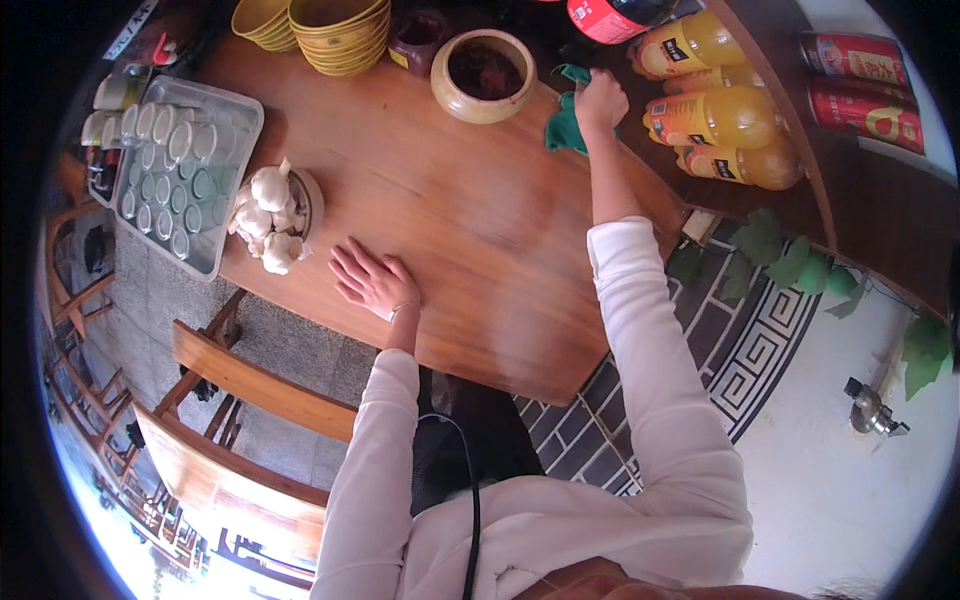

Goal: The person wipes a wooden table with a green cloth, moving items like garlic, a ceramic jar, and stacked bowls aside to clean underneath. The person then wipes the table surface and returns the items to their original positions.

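Observation:
My left hand [377, 283] lies flat on the wooden tabletop [480, 225] with its fingers apart and nothing in it. Beyond its fingertips, a round container holds several garlic bulbs [271, 189]. My right hand [602, 103] grips a green cloth [565, 129] at the table's far right edge, beside the bottles. Left of the cloth sits a round glazed pot [480, 108] with dark contents. A small dark jar [417, 43] stands next to the pot.
Upside-down glasses [180, 199] fill a metal tray [253, 120] at the left. Yellow bowls [339, 37] are stacked at the back. Orange drink bottles [720, 116] lie on a shelf at the right, near red cans [866, 112]. A wooden bench [262, 382] and leafy vine [786, 264] flank the table.

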